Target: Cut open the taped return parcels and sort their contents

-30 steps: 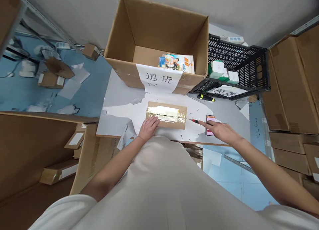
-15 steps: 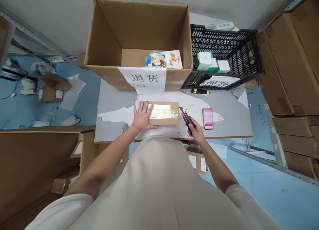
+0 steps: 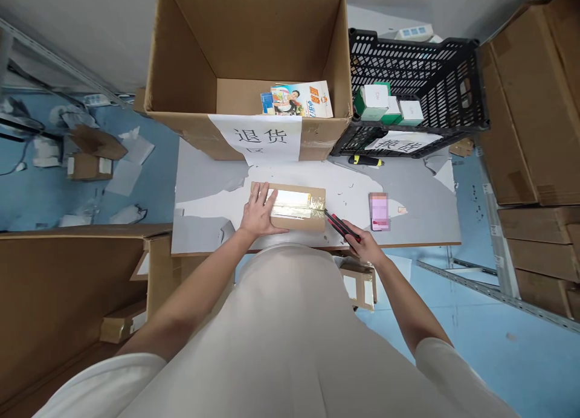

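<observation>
A small taped cardboard box (image 3: 294,223) lies on the table in front of me, a white label and shiny clear tape along its top. My left hand (image 3: 260,214) rests on the box's left end, fingers spread flat and thumb near the close edge. To the right, my right hand (image 3: 364,246) is closed around a black and red utility knife (image 3: 341,226). The knife points left, and its tip meets the right end of the box at the tape seam. Whether the blade has entered the tape is too small to tell.
Behind stands a large open carton (image 3: 190,128) with colourful packs inside. A black plastic crate (image 3: 453,104) beside it holds several green-white boxes. A yellow-black cutter (image 3: 365,160) and a phone (image 3: 379,211) lie on the table (image 3: 426,218). Another big carton (image 3: 158,267) stands at left.
My right hand has turned the utility knife flatter and brought its tip against the box's right end. My left hand stays on the box. The view has shifted slightly.
</observation>
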`<move>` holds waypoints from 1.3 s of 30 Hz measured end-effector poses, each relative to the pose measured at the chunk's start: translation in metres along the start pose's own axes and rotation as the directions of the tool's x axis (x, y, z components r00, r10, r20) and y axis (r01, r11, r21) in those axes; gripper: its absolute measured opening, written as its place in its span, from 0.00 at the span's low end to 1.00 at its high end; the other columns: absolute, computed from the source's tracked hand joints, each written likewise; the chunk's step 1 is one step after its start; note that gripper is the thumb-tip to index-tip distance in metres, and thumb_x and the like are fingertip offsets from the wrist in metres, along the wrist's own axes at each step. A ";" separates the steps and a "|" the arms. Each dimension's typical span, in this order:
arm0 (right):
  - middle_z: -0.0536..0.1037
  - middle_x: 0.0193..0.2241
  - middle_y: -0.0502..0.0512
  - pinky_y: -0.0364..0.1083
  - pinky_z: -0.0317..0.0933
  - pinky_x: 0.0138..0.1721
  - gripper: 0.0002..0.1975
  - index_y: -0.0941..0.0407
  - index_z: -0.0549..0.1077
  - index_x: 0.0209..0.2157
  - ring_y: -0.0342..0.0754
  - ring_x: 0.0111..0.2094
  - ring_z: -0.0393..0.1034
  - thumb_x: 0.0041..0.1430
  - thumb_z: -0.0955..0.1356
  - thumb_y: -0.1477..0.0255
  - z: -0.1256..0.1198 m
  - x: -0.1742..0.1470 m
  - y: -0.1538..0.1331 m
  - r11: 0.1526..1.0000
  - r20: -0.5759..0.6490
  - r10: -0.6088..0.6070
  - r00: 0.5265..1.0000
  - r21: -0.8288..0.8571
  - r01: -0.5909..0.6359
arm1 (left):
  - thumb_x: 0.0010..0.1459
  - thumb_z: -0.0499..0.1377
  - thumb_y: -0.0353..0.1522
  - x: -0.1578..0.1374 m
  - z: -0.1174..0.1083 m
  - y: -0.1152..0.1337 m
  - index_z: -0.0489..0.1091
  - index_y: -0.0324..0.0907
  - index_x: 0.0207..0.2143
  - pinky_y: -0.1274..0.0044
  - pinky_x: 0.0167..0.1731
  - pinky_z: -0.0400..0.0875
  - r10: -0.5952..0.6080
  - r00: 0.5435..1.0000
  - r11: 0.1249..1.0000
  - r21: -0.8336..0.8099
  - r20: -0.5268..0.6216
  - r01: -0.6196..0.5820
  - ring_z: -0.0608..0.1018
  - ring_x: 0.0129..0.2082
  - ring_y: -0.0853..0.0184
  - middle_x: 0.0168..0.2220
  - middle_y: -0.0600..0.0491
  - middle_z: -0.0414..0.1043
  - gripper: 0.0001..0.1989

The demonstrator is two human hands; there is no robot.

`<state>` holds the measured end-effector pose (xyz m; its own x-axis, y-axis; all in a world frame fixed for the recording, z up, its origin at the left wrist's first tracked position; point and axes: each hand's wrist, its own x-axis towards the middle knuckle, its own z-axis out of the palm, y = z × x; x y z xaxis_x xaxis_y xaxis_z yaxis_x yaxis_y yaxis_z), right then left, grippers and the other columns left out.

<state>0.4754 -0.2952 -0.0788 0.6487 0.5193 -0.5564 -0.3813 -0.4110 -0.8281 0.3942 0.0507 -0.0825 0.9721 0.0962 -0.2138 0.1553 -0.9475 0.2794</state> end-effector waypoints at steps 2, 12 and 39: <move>0.65 0.19 0.43 0.39 0.50 0.15 0.33 0.53 0.62 0.61 0.36 0.15 0.50 0.55 0.68 0.61 0.001 -0.010 0.002 1.000 0.051 0.015 0.999 -0.009 -0.014 | 0.34 0.64 0.60 0.001 0.000 -0.001 0.46 0.39 0.67 0.55 0.51 0.63 0.002 1.000 1.000 -0.014 -0.004 -0.002 0.41 0.67 0.37 0.68 0.36 0.38 0.63; 0.76 0.28 0.49 0.41 0.54 0.14 0.30 0.52 0.65 0.54 0.38 0.15 0.59 0.52 0.69 0.55 0.025 -0.051 0.042 0.966 -0.331 0.071 0.941 0.257 0.018 | 0.36 0.64 0.58 -0.004 0.002 0.006 0.47 0.37 0.66 0.53 0.56 0.57 -0.035 0.998 0.998 -0.052 -0.060 0.032 0.43 0.67 0.40 0.69 0.36 0.38 0.61; 0.75 0.41 0.54 0.47 0.70 0.39 0.16 0.51 0.66 0.44 0.45 0.36 0.71 0.59 0.63 0.56 0.118 0.051 -0.037 0.940 -0.443 -0.129 0.887 0.231 0.251 | 0.49 0.61 0.46 -0.064 0.042 -0.019 0.71 0.41 0.37 0.70 0.37 0.74 -0.443 0.896 0.535 -0.789 0.041 0.301 0.78 0.35 0.63 0.36 0.48 0.76 0.19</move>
<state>0.4451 -0.1653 -0.0844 0.9163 0.1818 -0.3569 -0.3473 -0.0830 -0.9341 0.3213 0.0501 -0.1136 0.7946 0.4936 -0.3535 0.5143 -0.2378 0.8240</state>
